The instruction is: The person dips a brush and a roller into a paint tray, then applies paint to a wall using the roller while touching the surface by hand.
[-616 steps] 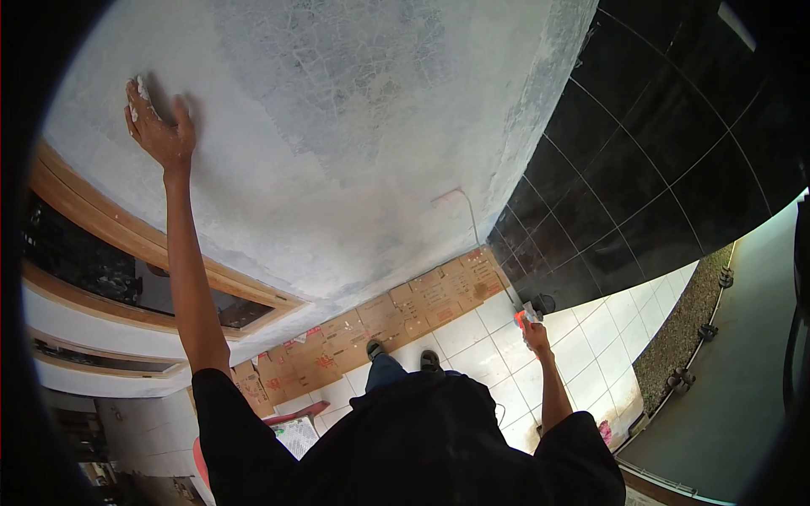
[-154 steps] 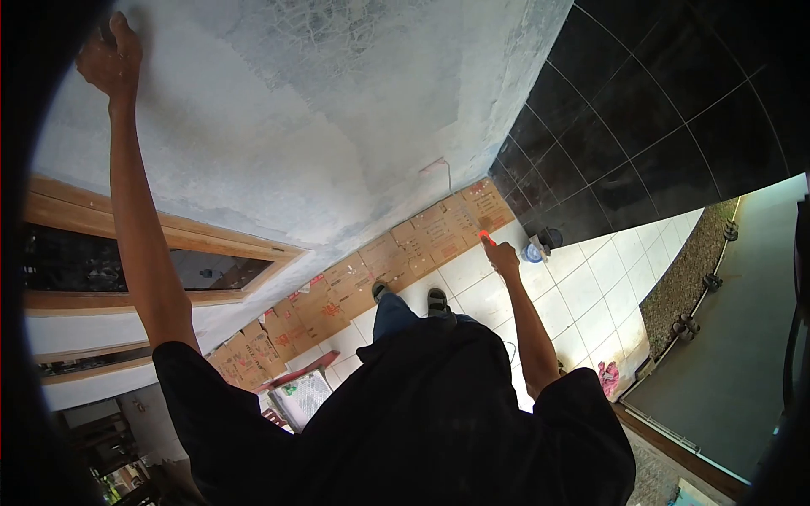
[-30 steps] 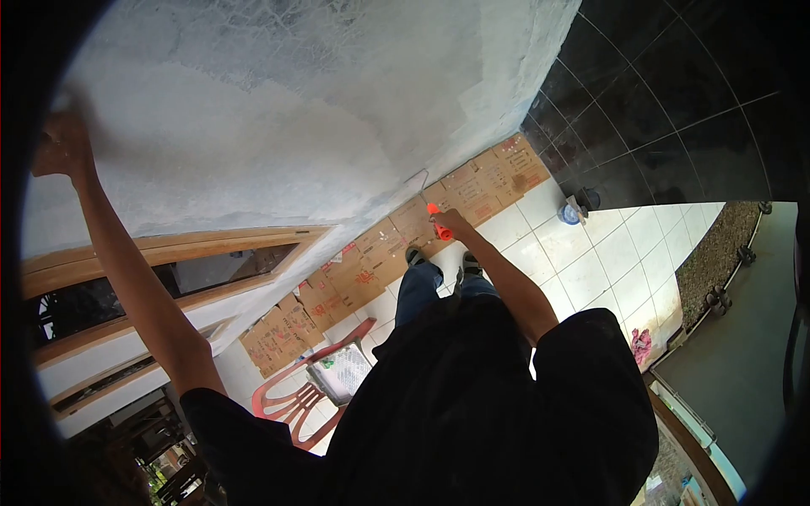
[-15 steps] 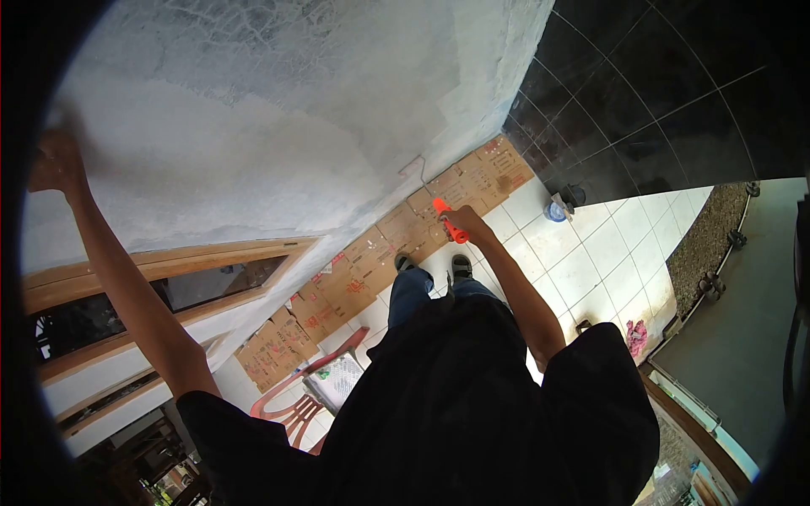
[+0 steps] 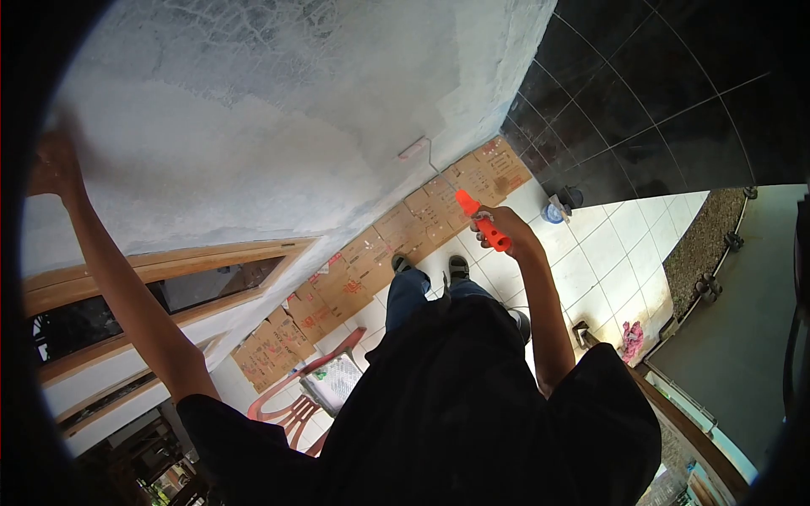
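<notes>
My right hand (image 5: 503, 228) is wrapped around the orange handle of a paint roller (image 5: 466, 202). Its thin bent metal rod reaches up and left, and the slim roller head overlaps the lower part of the white-grey wall (image 5: 278, 152). High at the left edge, my left hand (image 5: 55, 164) is up against the same wall, with its fingers lost in dark shadow at the rim of the view. The wall's paint is patchy, with crackled marks near the top.
Flattened cardboard (image 5: 363, 261) lines the floor along the wall. A reddish chair (image 5: 291, 413) with a packet on its seat stands lower left. Beyond are a wood-framed window (image 5: 211, 282), a blue-and-white container (image 5: 553, 212), black tiling (image 5: 633, 101) and a pink cloth (image 5: 632, 341).
My right hand has drawn back down and to the right with the paint roller, and its head is slightly higher on the wall. My left hand stays nearly still.
</notes>
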The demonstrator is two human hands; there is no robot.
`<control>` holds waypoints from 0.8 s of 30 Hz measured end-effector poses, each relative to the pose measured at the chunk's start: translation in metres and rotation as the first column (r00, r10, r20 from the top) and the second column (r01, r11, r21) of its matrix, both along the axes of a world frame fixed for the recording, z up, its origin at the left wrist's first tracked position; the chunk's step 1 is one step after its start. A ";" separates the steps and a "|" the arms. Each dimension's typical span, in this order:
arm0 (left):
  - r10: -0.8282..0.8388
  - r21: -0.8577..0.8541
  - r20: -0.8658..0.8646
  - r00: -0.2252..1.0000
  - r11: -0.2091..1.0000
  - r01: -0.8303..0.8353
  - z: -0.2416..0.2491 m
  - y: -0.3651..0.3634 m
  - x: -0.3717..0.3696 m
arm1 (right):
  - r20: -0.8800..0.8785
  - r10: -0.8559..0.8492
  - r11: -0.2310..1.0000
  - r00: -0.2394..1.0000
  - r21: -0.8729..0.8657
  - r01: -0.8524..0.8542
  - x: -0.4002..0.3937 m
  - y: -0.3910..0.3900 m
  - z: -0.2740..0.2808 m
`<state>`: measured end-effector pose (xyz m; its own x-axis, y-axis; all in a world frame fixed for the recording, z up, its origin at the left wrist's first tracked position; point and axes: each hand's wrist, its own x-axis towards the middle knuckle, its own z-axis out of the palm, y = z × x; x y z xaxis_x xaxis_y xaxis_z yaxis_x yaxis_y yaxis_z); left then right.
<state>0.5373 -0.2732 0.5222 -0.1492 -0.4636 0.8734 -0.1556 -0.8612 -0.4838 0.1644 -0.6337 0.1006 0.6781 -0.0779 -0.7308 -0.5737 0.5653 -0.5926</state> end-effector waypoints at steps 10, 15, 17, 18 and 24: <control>0.053 0.034 0.021 0.998 0.998 -0.054 -0.003 -0.004 -0.009 | -0.079 -0.196 0.981 0.978 -0.019 0.195 0.083 0.018 -0.155; 0.091 0.053 0.023 0.996 0.994 -0.092 -0.006 -0.004 -0.011 | -0.076 -0.168 0.984 0.983 -0.081 0.162 0.033 -0.007 -0.026; 0.076 0.035 0.016 0.997 0.996 -0.077 -0.006 0.000 -0.007 | -0.028 -0.077 0.996 0.997 -0.040 0.075 0.015 -0.016 -0.006; 0.068 0.031 0.017 0.998 0.997 -0.069 -0.005 0.002 -0.005 | -0.026 -0.078 0.996 0.997 -0.042 0.076 0.016 -0.018 -0.008; -0.003 -0.028 0.008 1.000 1.000 0.003 -0.001 0.014 0.009 | -0.040 -0.099 0.990 0.994 -0.104 0.094 0.063 -0.018 -0.118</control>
<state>0.5466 -0.2591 0.5212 -0.1576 -0.4385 0.8848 -0.1549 -0.8739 -0.4607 0.2278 -0.6518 -0.0176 0.6305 -0.2168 -0.7453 -0.5467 0.5576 -0.6246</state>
